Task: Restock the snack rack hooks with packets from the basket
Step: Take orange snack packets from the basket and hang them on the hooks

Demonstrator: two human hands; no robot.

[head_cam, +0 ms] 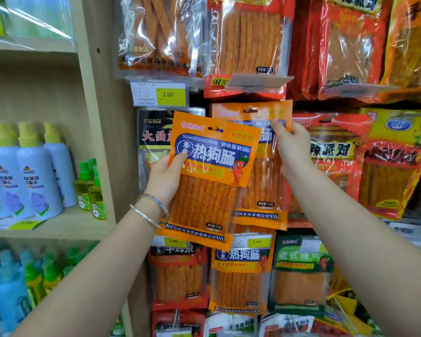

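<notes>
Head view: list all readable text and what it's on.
"SUSHIREGOUCHANG", "热狗肠", "调味面制品": held orange packet in the left hand.
"净含量:72克": hung orange packet pinched by the right hand.
"2.00": yellow price tag.
"2.00": lower price tag.
"大面": black packet.
"热狗肠": lower orange packet.
Fine print on the tags and bottle labels: too small or blurred.

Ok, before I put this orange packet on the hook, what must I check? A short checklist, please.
1. Left hand grips the loose packet: ok.
2. Its hang hole is open and visible: ok.
3. Hang hole lined up with the hook: not ok, the packet sits lower left, tilted.
4. Right hand pinches the hanging packet: ok.
5. Both packets same product: ok.
6. Room left on the hook: cannot tell.
</notes>
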